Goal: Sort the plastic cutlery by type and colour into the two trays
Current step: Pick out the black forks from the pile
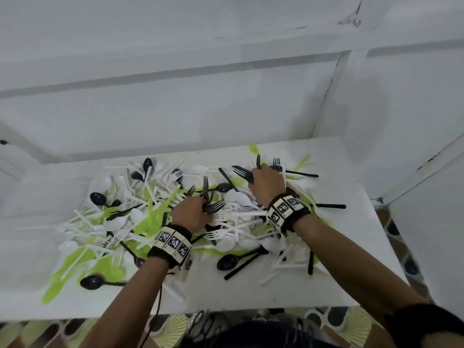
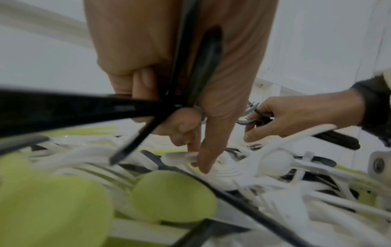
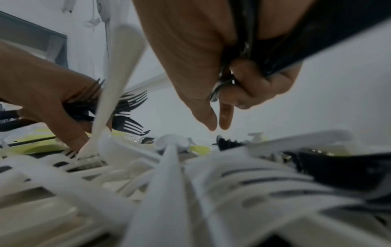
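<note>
On the white table (image 1: 251,292): a mixed cutlery pile (image 1: 140,217) of white, black and lime-green forks, spoons and knives, spread loose across the top.
Trays: none can be made out in any view, so what they hold cannot be told.
Left hand (image 1: 192,213): fingers curled round a bunch of black forks (image 1: 213,205), tines fanning out to the right, over the middle of the heap.
Right hand (image 1: 267,183): closed round another bundle of black cutlery (image 1: 242,172), toward the far right part of the heap.
Left wrist view only: two left fingertips (image 2: 206,167) reach down to a white piece in the heap while the other fingers keep the black handles (image 2: 190,66).
Right wrist view only: thumb and forefinger (image 3: 225,120) point down, just above the heap and holding nothing between them; the curled fingers behind clamp the black pieces.
Head view only: a black spoon (image 1: 93,281) lying apart at the near left edge.
</note>
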